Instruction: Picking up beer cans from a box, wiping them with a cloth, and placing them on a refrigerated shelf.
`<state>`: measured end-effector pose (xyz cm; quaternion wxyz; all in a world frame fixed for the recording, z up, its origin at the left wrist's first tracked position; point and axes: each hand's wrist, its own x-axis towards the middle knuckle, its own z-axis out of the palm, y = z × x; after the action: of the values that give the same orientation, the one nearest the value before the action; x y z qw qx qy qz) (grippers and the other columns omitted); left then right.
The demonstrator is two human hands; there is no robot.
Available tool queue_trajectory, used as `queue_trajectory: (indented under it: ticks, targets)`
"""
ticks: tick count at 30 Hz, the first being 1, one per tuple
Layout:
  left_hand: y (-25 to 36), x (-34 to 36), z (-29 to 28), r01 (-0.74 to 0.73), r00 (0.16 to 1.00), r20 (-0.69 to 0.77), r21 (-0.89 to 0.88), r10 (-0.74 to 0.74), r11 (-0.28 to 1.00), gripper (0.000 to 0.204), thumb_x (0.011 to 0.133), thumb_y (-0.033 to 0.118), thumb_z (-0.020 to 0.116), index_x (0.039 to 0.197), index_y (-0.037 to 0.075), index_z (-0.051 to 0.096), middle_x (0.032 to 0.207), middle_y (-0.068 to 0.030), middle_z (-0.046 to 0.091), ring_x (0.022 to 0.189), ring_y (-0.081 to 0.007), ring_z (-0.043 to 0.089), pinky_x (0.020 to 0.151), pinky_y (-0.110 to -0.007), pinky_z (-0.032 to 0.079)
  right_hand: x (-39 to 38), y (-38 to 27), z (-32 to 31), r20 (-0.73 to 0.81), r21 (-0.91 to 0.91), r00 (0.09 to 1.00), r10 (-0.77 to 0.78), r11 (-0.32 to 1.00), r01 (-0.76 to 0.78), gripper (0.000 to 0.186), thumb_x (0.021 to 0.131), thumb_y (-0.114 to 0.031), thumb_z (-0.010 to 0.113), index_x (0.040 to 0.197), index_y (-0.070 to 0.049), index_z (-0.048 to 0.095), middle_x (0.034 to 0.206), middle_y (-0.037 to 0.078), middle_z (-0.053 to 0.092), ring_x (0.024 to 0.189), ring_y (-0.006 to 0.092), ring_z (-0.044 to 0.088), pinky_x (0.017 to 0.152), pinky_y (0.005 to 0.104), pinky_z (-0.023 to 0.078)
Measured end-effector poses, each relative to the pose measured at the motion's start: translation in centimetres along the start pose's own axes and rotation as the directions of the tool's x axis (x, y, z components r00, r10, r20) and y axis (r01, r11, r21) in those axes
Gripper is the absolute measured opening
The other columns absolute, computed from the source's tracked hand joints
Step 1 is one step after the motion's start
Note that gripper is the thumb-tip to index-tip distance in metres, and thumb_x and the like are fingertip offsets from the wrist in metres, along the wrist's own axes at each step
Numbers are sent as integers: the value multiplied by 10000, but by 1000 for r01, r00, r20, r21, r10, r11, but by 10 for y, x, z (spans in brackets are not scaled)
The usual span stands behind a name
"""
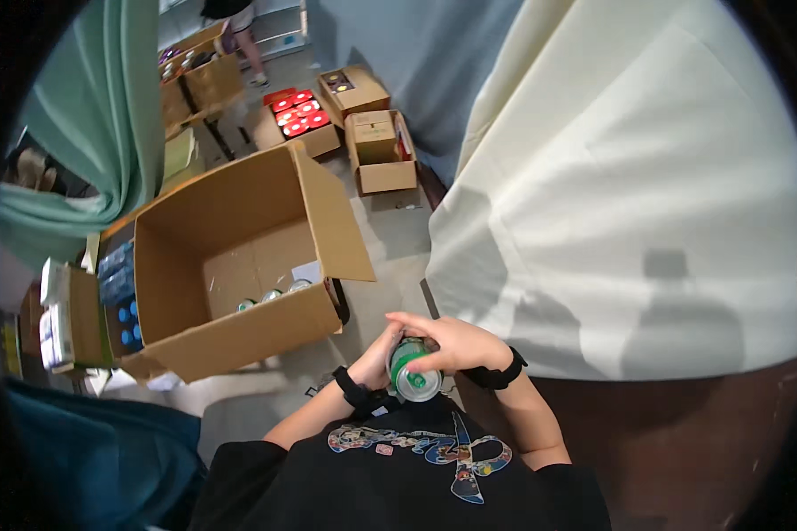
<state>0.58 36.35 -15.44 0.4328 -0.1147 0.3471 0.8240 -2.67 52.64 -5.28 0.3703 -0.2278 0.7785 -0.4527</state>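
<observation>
Our hands: left hand (379,358) and right hand (447,341) wrap one can (413,370) between them, just before our chest.
Large open box (239,257): ahead to our left, cans (272,296) in it.
Smaller boxes (379,150): behind it, farther off.
Draped table (629,195): to our right.

Count of items, placed relative to the big box (239,265), the one large open carton on the floor. Hands: two, the left (376,361) and the right (452,343), below and right of the big box, together holding one green can (413,372). Can tops inside the big box: three (273,296) visible. Small cartons beyond the big box: three (376,150), one of them holding six red lids (299,112). Carton of blue caps (126,310) just left of it: one.
</observation>
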Motion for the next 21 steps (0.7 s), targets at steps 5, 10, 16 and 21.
queue_trajectory:
  ticks: [5,10,16,21]
  targets:
    - [-24,-2,-17,-80,995,-68,-219,66,972,525,960,478,324,1179,39,509,1127,-96,592,1015,-199,600,849,-346,507,21,17,-2,107,116,987,-117,988,104,566,885,-403,483,1349,-83,436,894,107,636,636,178,555,608,293,457]
    - [-49,-38,-28,-254,958,-221,-369,181,894,421,966,398,349,1181,80,521,1125,-66,604,1031,-194,593,848,-352,500,46,17,17,304,236,942,-144,969,72,483,942,-346,410,1284,-16,496,1063,130,638,941,196,594,853,292,446]
    - [-80,-93,-25,-455,857,-461,-469,230,757,449,973,395,324,1238,77,497,1191,-98,585,1099,-227,561,913,-386,468,91,23,67,498,320,818,-287,938,135,467,975,-298,327,1198,49,549,1156,152,612,1081,217,564,981,309,388]
    - [-106,-132,-28,-765,619,-706,-442,346,468,450,942,444,385,1171,87,533,1111,-95,620,997,-230,602,863,-377,493,102,0,124,513,316,809,-289,939,135,430,982,-285,341,1132,41,577,1073,156,645,995,217,593,908,308,423]
